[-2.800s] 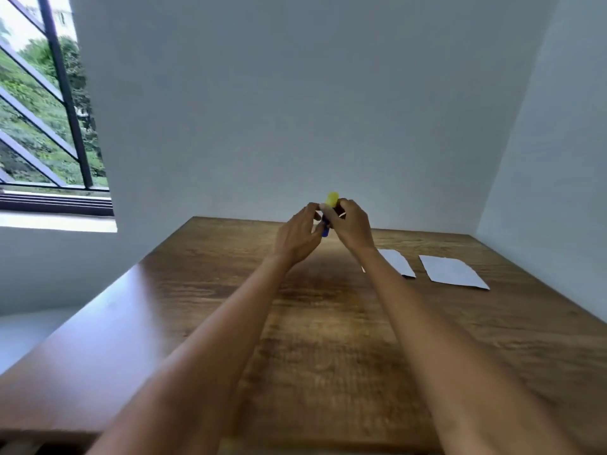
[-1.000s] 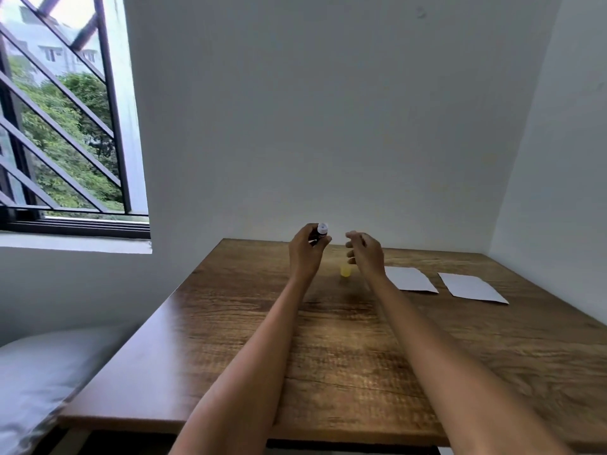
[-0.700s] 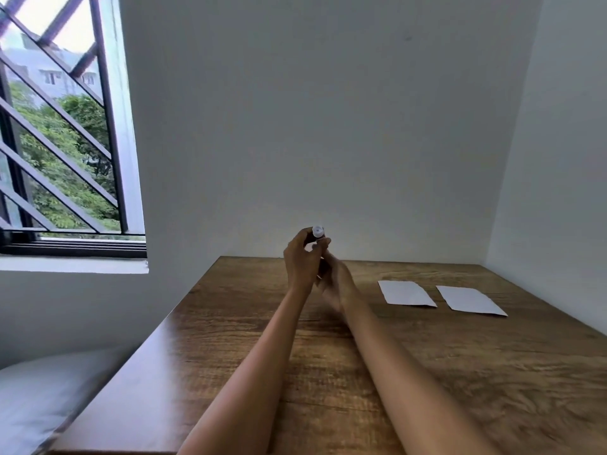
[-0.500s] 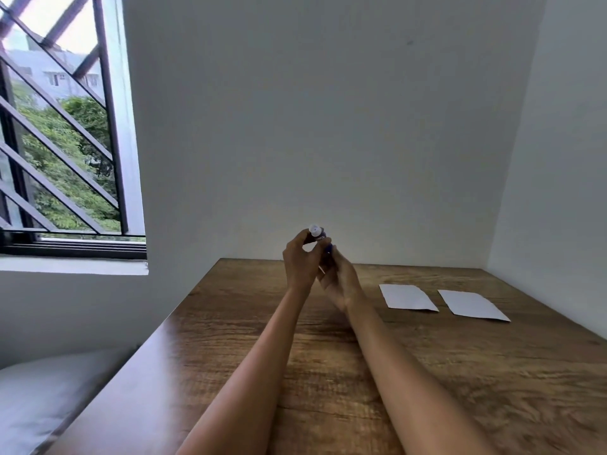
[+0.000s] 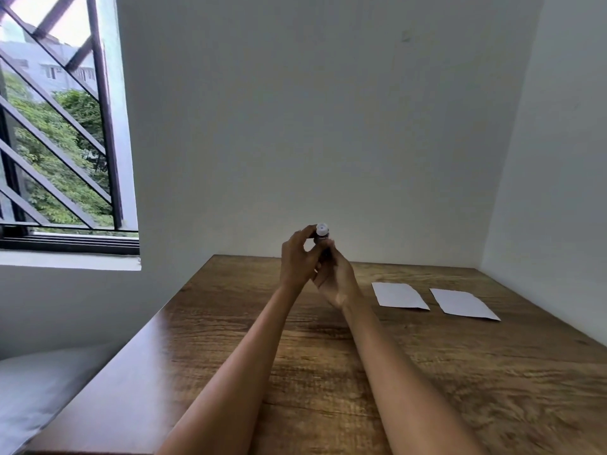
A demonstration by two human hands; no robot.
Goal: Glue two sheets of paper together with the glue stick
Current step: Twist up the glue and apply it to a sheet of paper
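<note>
I hold a small dark glue stick (image 5: 322, 236) upright above the far middle of the wooden table (image 5: 328, 372); its white glue tip shows at the top and the yellow cap is out of sight. My left hand (image 5: 297, 259) pinches the upper barrel. My right hand (image 5: 336, 279) grips the stick's lower end from below, palm turned toward me. Two white sheets of paper lie flat, side by side and apart, at the far right of the table: the left sheet (image 5: 399, 295) and the right sheet (image 5: 463, 303).
White walls close the table at the back and on the right. A barred window (image 5: 56, 126) is at the left, with a light cushion-like surface (image 5: 36, 389) below the table's left edge.
The yellow cap came off the glue stick and was set down by my right hand; it is now hidden. My right hand returned to the stick's base, and both hands hold it.
</note>
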